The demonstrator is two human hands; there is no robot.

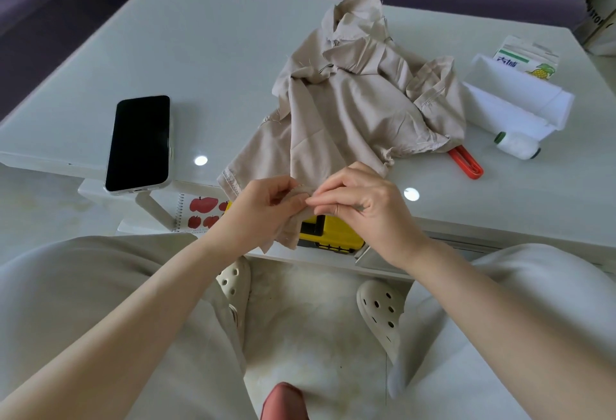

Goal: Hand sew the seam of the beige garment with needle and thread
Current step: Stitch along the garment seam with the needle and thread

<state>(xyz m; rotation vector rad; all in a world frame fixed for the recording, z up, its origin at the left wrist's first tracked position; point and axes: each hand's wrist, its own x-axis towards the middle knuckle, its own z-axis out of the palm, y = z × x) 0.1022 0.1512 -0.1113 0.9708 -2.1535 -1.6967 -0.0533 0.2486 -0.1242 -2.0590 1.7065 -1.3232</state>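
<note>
The beige garment (pixel 360 103) lies crumpled on the white table (pixel 206 53), its near edge hanging over the table's front. My left hand (pixel 263 206) pinches a fold of that near edge. Right beside it, my right hand (pixel 363 199) pinches the same fold with thumb and fingertips at the seam. The needle and thread are too small to make out between my fingers. A white thread spool (pixel 518 145) lies on its side at the right of the table.
A black phone (pixel 140 143) lies at the table's left. An orange-red tool (pixel 466 163) sticks out from under the garment. White folded fabric (pixel 520 103) and a carton (pixel 526 58) sit at the right. A yellow box (pixel 333 233) and an apple notebook (pixel 200 213) lie on the lower shelf.
</note>
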